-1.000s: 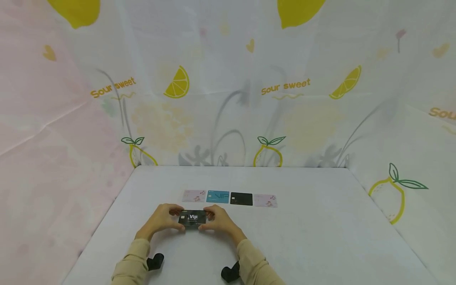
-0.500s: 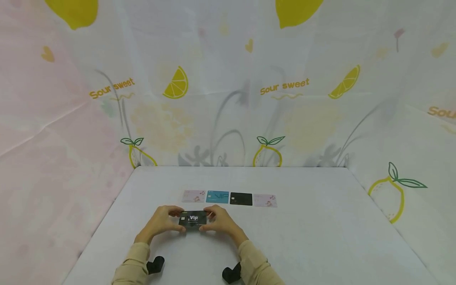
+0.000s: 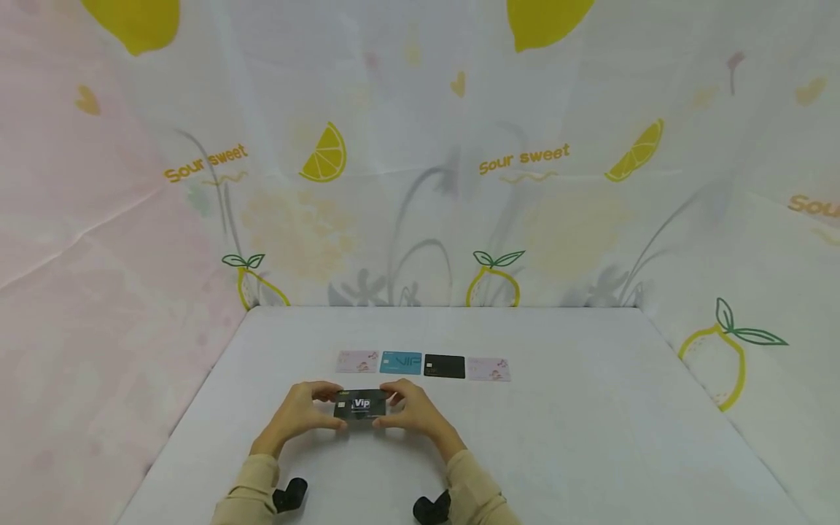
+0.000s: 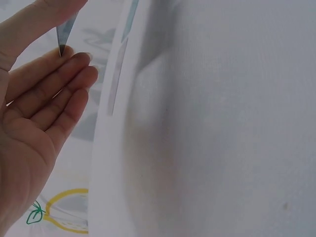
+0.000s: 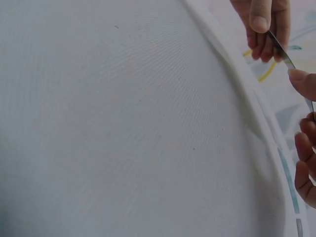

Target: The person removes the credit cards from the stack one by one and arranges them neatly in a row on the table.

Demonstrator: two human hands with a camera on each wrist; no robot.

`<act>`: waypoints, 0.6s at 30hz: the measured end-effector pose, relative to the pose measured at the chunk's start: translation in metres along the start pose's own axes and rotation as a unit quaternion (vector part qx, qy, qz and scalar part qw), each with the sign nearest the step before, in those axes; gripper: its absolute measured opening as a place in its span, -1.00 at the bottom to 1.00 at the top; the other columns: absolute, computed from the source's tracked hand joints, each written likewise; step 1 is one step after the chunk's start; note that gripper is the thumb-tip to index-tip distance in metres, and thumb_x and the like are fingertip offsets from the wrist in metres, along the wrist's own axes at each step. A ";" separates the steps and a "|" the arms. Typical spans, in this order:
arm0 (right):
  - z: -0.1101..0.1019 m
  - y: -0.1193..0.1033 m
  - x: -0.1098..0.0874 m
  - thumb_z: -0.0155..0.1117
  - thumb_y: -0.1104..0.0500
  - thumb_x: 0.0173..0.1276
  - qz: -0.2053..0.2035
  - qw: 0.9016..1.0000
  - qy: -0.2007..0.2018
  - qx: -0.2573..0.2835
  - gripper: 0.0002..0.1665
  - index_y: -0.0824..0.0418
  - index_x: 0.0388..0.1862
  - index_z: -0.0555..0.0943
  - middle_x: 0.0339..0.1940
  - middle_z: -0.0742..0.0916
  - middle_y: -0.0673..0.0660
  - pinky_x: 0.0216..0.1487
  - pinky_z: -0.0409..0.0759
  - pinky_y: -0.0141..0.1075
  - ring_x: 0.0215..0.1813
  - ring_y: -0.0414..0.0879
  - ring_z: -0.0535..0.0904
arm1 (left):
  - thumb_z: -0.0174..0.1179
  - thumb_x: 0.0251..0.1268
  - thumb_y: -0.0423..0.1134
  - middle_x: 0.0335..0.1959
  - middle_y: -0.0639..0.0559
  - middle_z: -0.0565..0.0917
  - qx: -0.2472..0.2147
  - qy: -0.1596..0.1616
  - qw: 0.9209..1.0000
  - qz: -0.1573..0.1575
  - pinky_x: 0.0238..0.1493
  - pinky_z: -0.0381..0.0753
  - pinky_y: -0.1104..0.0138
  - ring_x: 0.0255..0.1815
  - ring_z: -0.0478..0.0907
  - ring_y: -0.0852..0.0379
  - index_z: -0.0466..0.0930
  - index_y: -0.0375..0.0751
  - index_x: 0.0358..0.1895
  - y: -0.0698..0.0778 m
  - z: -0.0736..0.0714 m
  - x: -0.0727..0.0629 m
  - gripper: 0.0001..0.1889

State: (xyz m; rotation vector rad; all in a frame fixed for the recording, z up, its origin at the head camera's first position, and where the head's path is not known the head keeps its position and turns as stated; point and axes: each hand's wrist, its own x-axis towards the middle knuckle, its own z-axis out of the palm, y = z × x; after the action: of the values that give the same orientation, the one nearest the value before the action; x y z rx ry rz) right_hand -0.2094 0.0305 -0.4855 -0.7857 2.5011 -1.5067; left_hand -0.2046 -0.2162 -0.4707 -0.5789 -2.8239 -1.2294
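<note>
In the head view a black card marked "Vip" (image 3: 360, 405) is held up above the white table, its printed face toward the camera. My left hand (image 3: 298, 415) pinches its left end between thumb and fingers. The right end is pinched the same way by my right hand (image 3: 420, 417). The left wrist view catches a corner of the card (image 4: 65, 35) between thumb and index finger. Seen almost edge-on in the right wrist view, the card (image 5: 282, 50) spans both hands and looks slightly bowed.
Beyond the hands, a row lies flat on the table (image 3: 590, 437): a pink card (image 3: 357, 362), a blue VIP card (image 3: 400, 363), a black VIP card (image 3: 445, 366) and another pink card (image 3: 488, 370). A lemon-print cloth (image 3: 420, 219) hangs behind.
Both hands, with the black Vip card between them, have shifted slightly to the right and a little nearer. The row of cards on the table stays in place.
</note>
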 end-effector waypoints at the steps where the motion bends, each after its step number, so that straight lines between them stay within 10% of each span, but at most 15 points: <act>1: -0.001 0.000 -0.001 0.52 0.19 -0.04 0.003 1.000 0.001 0.000 -0.29 0.43 0.11 0.51 -0.12 0.63 0.19 -0.17 0.50 -0.36 -0.17 -0.04 0.55 | 0.58 -0.40 -0.16 -0.28 -0.01 0.69 0.000 0.003 1.000 0.002 -0.13 0.54 0.06 -0.24 0.57 0.05 0.64 -0.35 -0.13 0.001 0.001 0.000 -0.40; 18: -0.020 0.004 -0.019 0.48 0.17 -0.01 -0.011 1.000 0.008 0.001 -0.30 0.42 0.12 0.51 -0.08 0.63 0.17 -0.23 0.50 -0.39 -0.15 0.04 0.56 | 0.59 -0.39 -0.13 -0.28 -0.04 0.71 -0.012 0.010 0.999 0.040 -0.15 0.56 0.09 -0.28 0.60 0.09 0.65 -0.35 -0.17 0.012 0.016 0.005 -0.42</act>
State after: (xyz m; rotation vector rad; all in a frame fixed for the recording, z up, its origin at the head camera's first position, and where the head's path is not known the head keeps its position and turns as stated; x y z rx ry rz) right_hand -0.2013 0.0567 -0.4820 -0.8078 2.5109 -1.5276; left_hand -0.2031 -0.1956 -0.4726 -0.6689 -2.7433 -1.2507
